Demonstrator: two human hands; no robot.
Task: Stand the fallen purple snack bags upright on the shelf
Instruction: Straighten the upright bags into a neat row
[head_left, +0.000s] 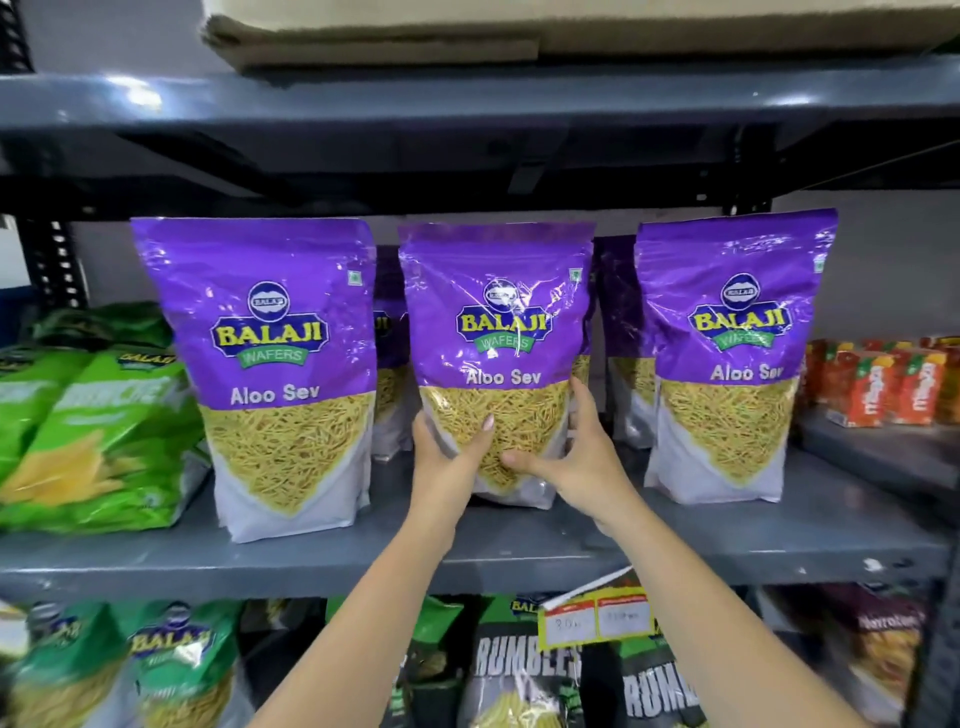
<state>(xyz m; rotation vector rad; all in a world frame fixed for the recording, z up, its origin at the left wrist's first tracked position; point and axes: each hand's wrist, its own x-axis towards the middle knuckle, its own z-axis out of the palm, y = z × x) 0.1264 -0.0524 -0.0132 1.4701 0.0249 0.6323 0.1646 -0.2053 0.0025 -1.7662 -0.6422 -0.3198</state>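
Note:
Three purple Aloo Sev snack bags stand upright in a front row on the grey shelf (332, 558). The middle purple bag (496, 322) is held near its bottom from both sides: my left hand (449, 460) grips its lower left edge, and my right hand (576, 457) wraps its lower right side. The left purple bag (270, 332) and the right purple bag (732, 332) stand free. More purple bags (621, 332) stand behind the front row, partly hidden.
Green snack bags (88, 436) lie at the shelf's left end. Orange cartons (883, 384) sit at the right. The shelf below holds green and dark snack bags (519, 670) and a yellow price tag (597, 616). A cardboard box (519, 31) rests on the shelf above.

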